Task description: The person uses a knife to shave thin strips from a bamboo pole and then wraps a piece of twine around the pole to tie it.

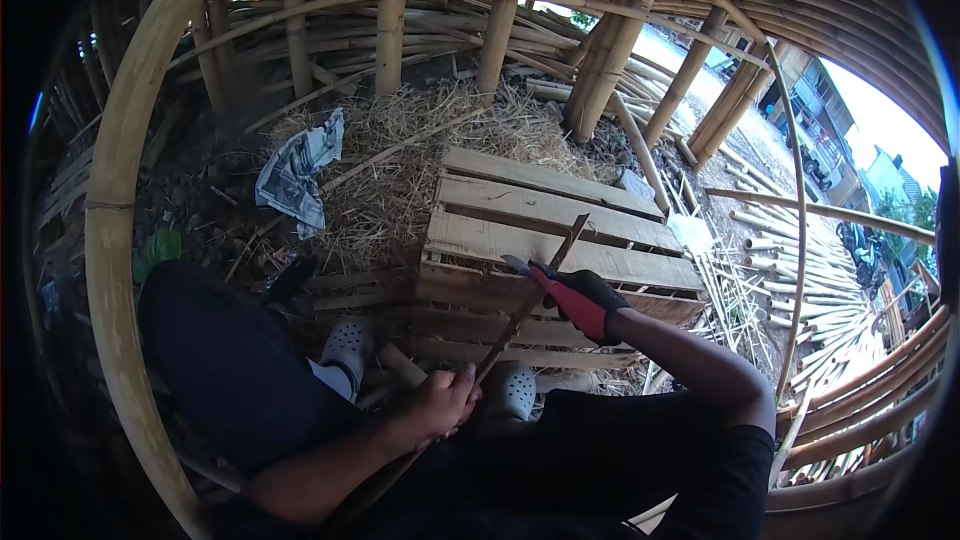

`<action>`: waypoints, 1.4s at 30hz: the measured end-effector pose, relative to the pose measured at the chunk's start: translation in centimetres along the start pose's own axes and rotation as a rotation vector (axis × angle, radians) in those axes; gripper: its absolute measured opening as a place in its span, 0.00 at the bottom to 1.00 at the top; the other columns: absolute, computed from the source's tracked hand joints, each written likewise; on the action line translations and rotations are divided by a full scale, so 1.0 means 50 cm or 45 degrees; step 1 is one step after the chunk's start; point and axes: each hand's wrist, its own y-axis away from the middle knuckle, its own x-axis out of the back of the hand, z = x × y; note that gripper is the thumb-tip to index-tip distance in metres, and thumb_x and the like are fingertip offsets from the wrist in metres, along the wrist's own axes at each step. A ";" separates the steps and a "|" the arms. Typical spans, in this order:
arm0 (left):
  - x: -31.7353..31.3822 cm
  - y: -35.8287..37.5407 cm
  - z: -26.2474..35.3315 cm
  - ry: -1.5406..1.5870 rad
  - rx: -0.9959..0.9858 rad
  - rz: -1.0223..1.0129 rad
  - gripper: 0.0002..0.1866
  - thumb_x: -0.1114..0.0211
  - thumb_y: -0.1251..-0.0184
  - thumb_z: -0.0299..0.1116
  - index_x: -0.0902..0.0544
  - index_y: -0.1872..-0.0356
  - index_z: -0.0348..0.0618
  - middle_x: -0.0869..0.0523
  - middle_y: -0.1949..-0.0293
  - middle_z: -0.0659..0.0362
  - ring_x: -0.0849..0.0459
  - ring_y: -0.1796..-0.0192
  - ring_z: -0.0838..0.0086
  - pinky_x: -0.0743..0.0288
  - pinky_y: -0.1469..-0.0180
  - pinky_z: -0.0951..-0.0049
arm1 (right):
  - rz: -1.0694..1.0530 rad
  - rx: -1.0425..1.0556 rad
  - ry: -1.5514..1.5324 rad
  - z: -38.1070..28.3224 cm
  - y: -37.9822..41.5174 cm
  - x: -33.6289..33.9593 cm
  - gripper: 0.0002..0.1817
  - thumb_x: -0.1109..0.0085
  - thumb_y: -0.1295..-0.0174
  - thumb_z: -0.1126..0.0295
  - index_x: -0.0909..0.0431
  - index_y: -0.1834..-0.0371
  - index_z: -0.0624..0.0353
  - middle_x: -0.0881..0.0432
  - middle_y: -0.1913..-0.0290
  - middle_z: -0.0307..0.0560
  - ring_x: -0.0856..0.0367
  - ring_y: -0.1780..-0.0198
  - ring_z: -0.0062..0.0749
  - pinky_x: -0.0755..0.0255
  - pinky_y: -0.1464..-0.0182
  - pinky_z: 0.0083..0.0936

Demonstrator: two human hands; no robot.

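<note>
My left hand (440,404), bare, is closed round the lower part of a long, narrow bamboo strip (512,326). The strip slants up and to the right, from my lap to above the wooden crate. My right hand (582,304) wears a red and black glove and is closed at the strip's upper part. A short grey blade (517,265) of a knife pokes out on the left of the glove, against the strip; the handle is hidden in my fingers. Just beyond both hands stands the slatted wooden crate (560,212).
A thick bamboo pole (112,240) curves up close on my left. Straw shavings (400,155) and a crumpled newspaper (300,175) lie on the ground ahead. Upright bamboo posts (610,50) stand behind the crate. Cut bamboo poles (820,290) are spread at the right.
</note>
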 end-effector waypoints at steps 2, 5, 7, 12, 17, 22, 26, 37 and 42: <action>0.007 0.004 0.006 0.155 0.059 -0.044 0.26 0.58 0.20 0.54 0.27 0.70 0.43 0.34 0.86 0.68 0.38 0.87 0.83 0.43 0.86 0.78 | 0.314 0.293 0.713 -0.025 0.016 0.000 0.26 0.60 0.28 0.42 0.21 0.40 0.40 0.16 0.66 0.48 0.17 0.65 0.45 0.24 0.58 0.37; 0.018 0.007 0.016 0.173 0.021 -0.066 0.25 0.59 0.20 0.54 0.29 0.70 0.44 0.35 0.86 0.68 0.41 0.87 0.83 0.45 0.85 0.78 | 0.372 0.473 0.839 -0.043 0.023 0.005 0.23 0.60 0.28 0.44 0.21 0.41 0.38 0.16 0.61 0.55 0.17 0.57 0.53 0.25 0.50 0.42; 0.020 0.012 0.025 0.199 0.033 -0.073 0.25 0.59 0.20 0.54 0.29 0.71 0.45 0.36 0.86 0.69 0.42 0.87 0.83 0.45 0.85 0.78 | 0.426 0.595 0.926 -0.072 0.033 0.001 0.24 0.59 0.29 0.44 0.20 0.42 0.41 0.16 0.61 0.56 0.17 0.57 0.52 0.25 0.51 0.42; 0.018 0.017 0.030 0.194 0.029 -0.072 0.25 0.60 0.20 0.54 0.30 0.71 0.47 0.37 0.86 0.70 0.43 0.87 0.83 0.46 0.84 0.78 | 0.439 0.379 0.954 -0.085 0.031 0.011 0.22 0.50 0.31 0.47 0.17 0.53 0.55 0.16 0.65 0.51 0.16 0.60 0.51 0.22 0.56 0.41; 0.013 0.016 0.031 0.142 0.004 -0.017 0.24 0.60 0.19 0.52 0.30 0.71 0.46 0.37 0.87 0.69 0.42 0.88 0.83 0.46 0.85 0.77 | 0.738 0.630 1.130 -0.061 0.024 -0.026 0.14 0.44 0.33 0.54 0.18 0.58 0.50 0.18 0.69 0.48 0.15 0.65 0.45 0.22 0.64 0.40; 0.026 -0.012 -0.003 0.094 -0.012 0.077 0.24 0.59 0.19 0.51 0.28 0.71 0.44 0.34 0.87 0.67 0.39 0.88 0.82 0.44 0.87 0.76 | 0.829 0.768 1.106 -0.039 -0.016 -0.047 0.11 0.44 0.33 0.55 0.17 0.60 0.47 0.19 0.71 0.43 0.16 0.69 0.41 0.24 0.72 0.40; 0.025 -0.011 -0.001 -0.013 -0.035 0.179 0.25 0.58 0.20 0.50 0.26 0.72 0.42 0.32 0.86 0.66 0.37 0.89 0.81 0.42 0.88 0.75 | 0.723 0.842 1.356 -0.042 -0.019 -0.027 0.12 0.48 0.31 0.53 0.17 0.59 0.44 0.17 0.69 0.41 0.15 0.70 0.40 0.24 0.73 0.38; 0.017 -0.020 0.017 -0.204 -0.073 0.242 0.24 0.59 0.19 0.51 0.29 0.72 0.45 0.32 0.86 0.66 0.38 0.90 0.81 0.44 0.88 0.77 | 0.211 0.482 1.410 -0.079 -0.053 0.048 0.21 0.58 0.29 0.47 0.17 0.49 0.38 0.13 0.57 0.40 0.14 0.56 0.40 0.21 0.55 0.35; 0.014 -0.024 0.022 -0.287 -0.055 0.326 0.24 0.58 0.20 0.52 0.27 0.72 0.47 0.32 0.87 0.66 0.37 0.90 0.80 0.43 0.88 0.76 | 0.014 0.488 1.476 -0.091 -0.069 0.064 0.22 0.60 0.28 0.47 0.17 0.46 0.42 0.14 0.50 0.41 0.17 0.47 0.41 0.24 0.46 0.37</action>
